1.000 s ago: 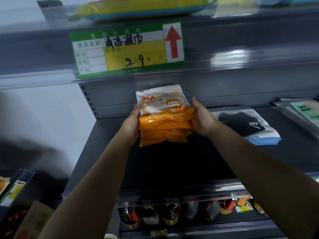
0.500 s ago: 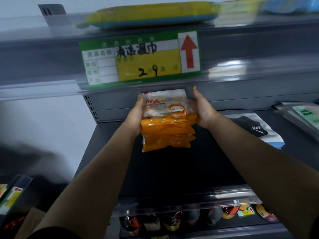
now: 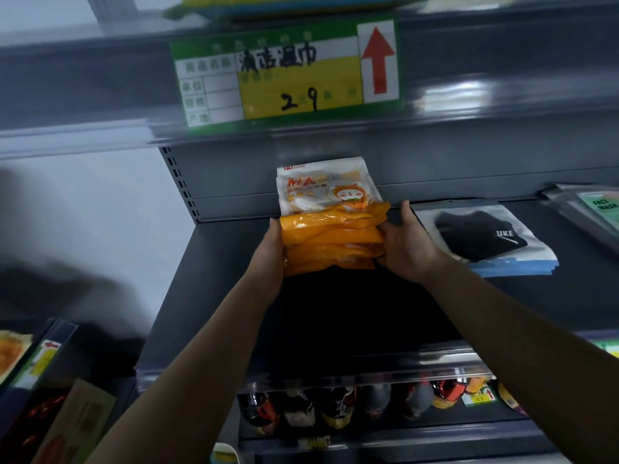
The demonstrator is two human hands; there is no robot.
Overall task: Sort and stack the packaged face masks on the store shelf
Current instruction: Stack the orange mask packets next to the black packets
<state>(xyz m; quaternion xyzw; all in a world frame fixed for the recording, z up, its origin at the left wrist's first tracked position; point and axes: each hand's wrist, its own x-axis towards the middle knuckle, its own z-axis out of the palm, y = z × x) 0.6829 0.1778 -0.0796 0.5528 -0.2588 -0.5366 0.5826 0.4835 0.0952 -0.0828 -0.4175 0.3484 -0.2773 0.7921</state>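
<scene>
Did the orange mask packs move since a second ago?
Cannot tell. The orange mask packs sit at about the same spot beside the black mask pack; the head camera shifted, and both hands hold them.

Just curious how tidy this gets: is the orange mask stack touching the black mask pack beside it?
Apart. The head view shows the right hand and bare shelf between the orange mask stack and the black mask pack.

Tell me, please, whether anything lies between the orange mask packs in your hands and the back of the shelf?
Nothing visible does. The orange mask packs, held between the left hand and right hand, have bare shelf around them; the black mask pack lies off to the right.
</scene>
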